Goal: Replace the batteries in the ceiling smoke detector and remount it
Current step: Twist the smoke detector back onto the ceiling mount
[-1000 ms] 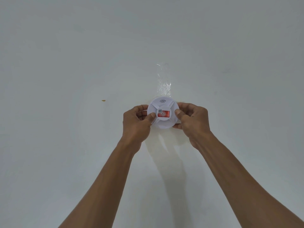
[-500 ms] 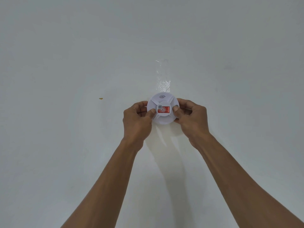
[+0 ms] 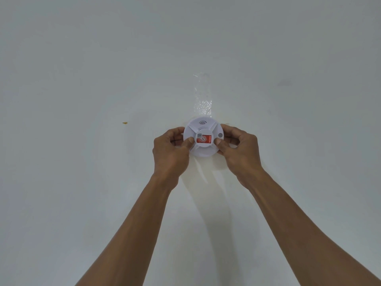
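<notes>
Both my forearms come up from the bottom edge, cut off there, converging on frame centre. My left hand (image 3: pixel 171 150) grasps the left rim of the smoke detector (image 3: pixel 203 139), thumb pressed on its face beside the red label (image 3: pixel 204 139), fingers curled round the edge. My right hand (image 3: pixel 240 150) grasps the right rim the same way, thumb tip just below the small grey button (image 3: pixel 220 135). The detector sits centre frame, flat against the ceiling (image 3: pixel 82 79), with a wifi-style mark at its top.

Step in hand, as I judge it: seating or twisting the unit on its mount. Can't tell from here whether it's coming off or going back on. To do it well: keep both grips opposite each other on the rim, push evenly toward the ceiling, turn as one without tilting, keep thumbs off the button.

Past the detector, a strip of clear tape (image 3: pixel 203 96) runs from its top edge toward upper centre, wrinkled and shiny. A small yellowish speck (image 3: pixel 124 123) sits on the ceiling left of centre. Faint grey smudge upper right.

Hidden: mount base, battery bay, any locking tabs, all behind the body. My fingertips behind the rim aren't visible. Label text and QR sticker are too small to read. Whether the unit is locked, can't tell.
</notes>
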